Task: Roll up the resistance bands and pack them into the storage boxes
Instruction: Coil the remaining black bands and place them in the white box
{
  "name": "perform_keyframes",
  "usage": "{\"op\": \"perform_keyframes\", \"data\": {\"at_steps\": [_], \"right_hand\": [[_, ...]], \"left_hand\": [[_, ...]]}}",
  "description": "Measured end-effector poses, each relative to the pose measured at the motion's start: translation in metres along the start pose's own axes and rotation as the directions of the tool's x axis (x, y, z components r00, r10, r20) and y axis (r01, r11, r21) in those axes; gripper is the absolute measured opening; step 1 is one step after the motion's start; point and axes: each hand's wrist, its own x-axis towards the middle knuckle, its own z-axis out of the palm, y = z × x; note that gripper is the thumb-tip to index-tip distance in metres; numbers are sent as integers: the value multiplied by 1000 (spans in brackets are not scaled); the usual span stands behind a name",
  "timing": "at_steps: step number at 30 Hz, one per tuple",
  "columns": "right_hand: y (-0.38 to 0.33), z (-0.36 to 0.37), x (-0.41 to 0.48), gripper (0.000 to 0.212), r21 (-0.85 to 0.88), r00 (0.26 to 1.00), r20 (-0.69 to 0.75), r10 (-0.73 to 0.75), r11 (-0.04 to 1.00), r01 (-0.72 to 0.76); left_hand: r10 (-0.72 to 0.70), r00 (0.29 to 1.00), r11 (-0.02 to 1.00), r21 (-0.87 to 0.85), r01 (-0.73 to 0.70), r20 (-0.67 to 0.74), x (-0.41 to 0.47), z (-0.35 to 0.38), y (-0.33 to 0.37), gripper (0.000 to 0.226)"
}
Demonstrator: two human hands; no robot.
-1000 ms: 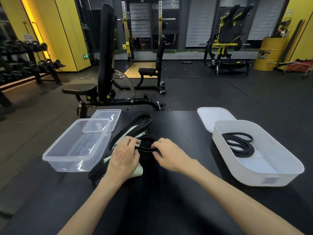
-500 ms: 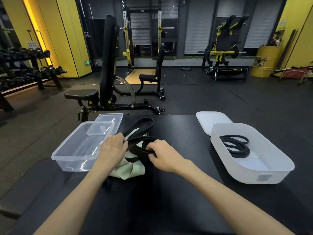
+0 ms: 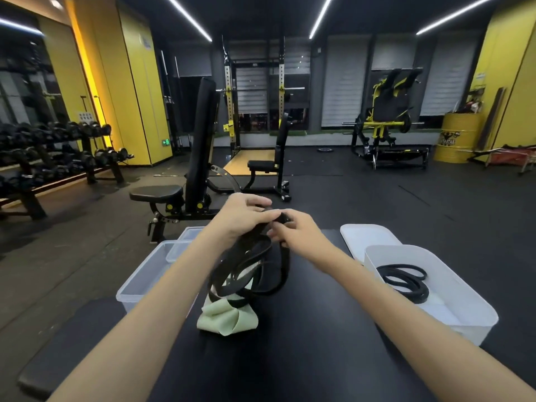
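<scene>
Both hands hold a black resistance band (image 3: pixel 261 274) up above the black table (image 3: pixel 304 343). My left hand (image 3: pixel 246 216) grips its top from the left and my right hand (image 3: pixel 298 233) pinches it from the right. Its loops hang down in several strands, the lowest touching a pale green band (image 3: pixel 229 317) that lies crumpled on the table. A clear plastic box (image 3: pixel 145 280) stands at the left, partly hidden by my left arm. At the right stands a white box (image 3: pixel 464 300) with a coiled black band (image 3: pixel 406 281) inside.
A white lid (image 3: pixel 365 236) lies behind the white box, and a clear lid (image 3: pixel 179 250) rests on the clear box's far end. Beyond the table stand a weight bench (image 3: pixel 179 195), a dumbbell rack (image 3: pixel 58 158) at the left and a squat rack (image 3: pixel 255 97).
Both hands have lifted the black band off the table, so its loops now hang below them. The camera has tilted upward.
</scene>
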Motion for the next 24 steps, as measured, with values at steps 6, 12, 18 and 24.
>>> {"op": "perform_keyframes", "data": {"at_steps": [6, 12, 18, 24], "right_hand": [[-58, -43, 11, 21, 7, 992, -89, -93, 996, 94], [-113, -71, 19, 22, -13, 976, -117, -184, 983, 184], [-164, -95, 16, 18, 44, 959, -173, -223, 971, 234], [-190, -124, 10, 15, 233, 975, -127, -181, 950, 207]], "left_hand": [[219, 971, 962, -188, -199, 91, -3, -5, 37, 38], [295, 955, 941, -167, -295, -29, 2, 4, 57, 43], [305, 952, 945, -138, -297, 35, 4, 16, 80, 56], [274, 939, 961, -40, -272, 206, 5, 25, 83, 73]]}}
